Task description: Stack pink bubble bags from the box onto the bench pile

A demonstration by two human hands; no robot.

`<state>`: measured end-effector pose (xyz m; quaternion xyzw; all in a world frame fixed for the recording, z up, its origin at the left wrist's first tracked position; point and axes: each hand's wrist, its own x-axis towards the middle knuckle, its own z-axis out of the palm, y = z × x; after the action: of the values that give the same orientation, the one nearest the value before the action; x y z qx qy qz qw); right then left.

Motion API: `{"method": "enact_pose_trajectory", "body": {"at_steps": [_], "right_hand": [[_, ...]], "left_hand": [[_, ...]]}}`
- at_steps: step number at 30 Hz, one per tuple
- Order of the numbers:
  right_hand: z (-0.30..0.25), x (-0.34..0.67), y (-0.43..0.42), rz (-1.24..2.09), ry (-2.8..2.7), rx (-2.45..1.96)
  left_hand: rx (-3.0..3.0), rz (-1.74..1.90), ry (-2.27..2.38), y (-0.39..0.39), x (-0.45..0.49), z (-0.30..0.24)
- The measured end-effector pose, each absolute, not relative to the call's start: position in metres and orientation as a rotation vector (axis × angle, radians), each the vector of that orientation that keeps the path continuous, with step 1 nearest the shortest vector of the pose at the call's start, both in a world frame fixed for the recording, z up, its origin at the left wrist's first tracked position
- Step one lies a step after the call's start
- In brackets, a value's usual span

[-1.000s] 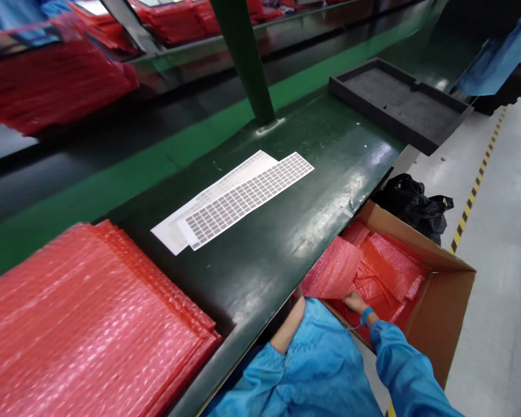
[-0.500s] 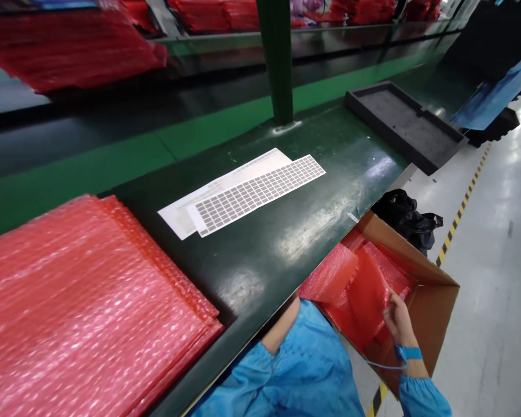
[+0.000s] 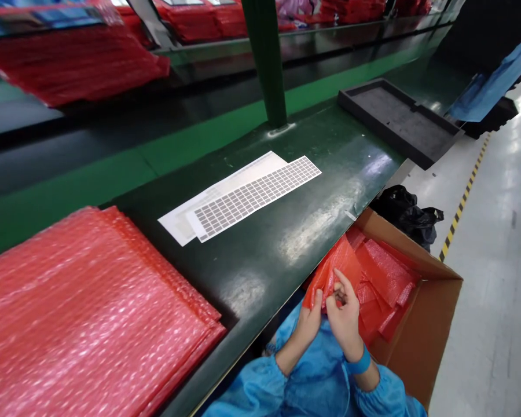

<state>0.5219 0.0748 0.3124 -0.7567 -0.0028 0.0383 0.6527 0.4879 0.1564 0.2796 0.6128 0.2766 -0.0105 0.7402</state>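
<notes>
A red bubble-wrap bag (image 3: pixel 337 264) is held up at the table's near edge, above the cardboard box. My left hand (image 3: pixel 309 320) is closed on its lower left part, thumb on the near face and the other fingers hidden behind. Against the bag's lower right side, my right hand (image 3: pixel 346 321) has its index finger stretched along the plastic. Its thumb and curled fingers appear to pinch the bag's edge. More red bubble-wrap bags (image 3: pixel 386 272) lie loosely overlapped in the open cardboard box (image 3: pixel 434 324).
A thick stack of red bubble-wrap bags (image 3: pixel 91 324) covers the near left of the green table (image 3: pixel 260 255). Two label sheets (image 3: pixel 256 197) lie mid-table. Behind stand a green post (image 3: pixel 269 69) and a dark foam tray (image 3: pixel 399 121). A black plastic bag (image 3: pixel 410 217) sits beyond the box.
My right hand has moved left from inside the box to the front of my body. Both hands are now together at one bag; my left hand was mostly hidden before.
</notes>
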Motion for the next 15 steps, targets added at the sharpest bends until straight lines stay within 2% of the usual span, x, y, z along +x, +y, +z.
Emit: {"method": "enact_pose_trajectory", "body": {"at_steps": [5,15], "right_hand": [[0.314,0.517,0.060,0.096,-0.137,-1.808],[0.321,0.517,0.053,0.250,-0.333,-1.571]], "left_hand": [[1.305,-0.078,0.544,0.161,0.483,0.276],[1.260,-0.073,0.366,0.172,0.489,0.286]]}}
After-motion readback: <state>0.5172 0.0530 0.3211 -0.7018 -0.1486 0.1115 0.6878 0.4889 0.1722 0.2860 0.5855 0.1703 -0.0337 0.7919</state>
